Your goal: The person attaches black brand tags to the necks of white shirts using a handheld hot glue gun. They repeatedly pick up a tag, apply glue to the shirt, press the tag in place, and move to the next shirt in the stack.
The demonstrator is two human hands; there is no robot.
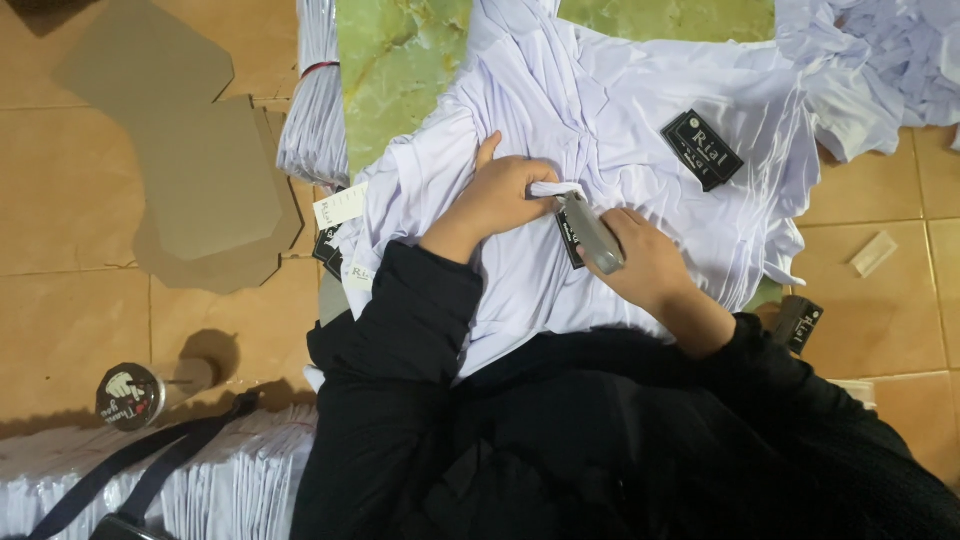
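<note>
A white garment [640, 110] lies spread over a green marbled board [400, 70] in front of me. My left hand [497, 198] rests on the cloth and pinches a small fold of white fabric [556, 188]. My right hand [648, 258] grips a grey hand-held tool [592, 236], its tip at that pinched fold. A black hang tag [569, 243] lies partly hidden under the tool. A second black tag [702, 150] sits on the garment farther right. Both my sleeves are black.
Flat cardboard cut-outs [205, 190] lie on the tan tiled floor at left, next to a bundle of folded white garments [315, 110]. A lidded cup [131, 396], a black strap [150, 462] and a white stack [230, 480] sit at lower left. More white cloth [880, 60] is piled at upper right.
</note>
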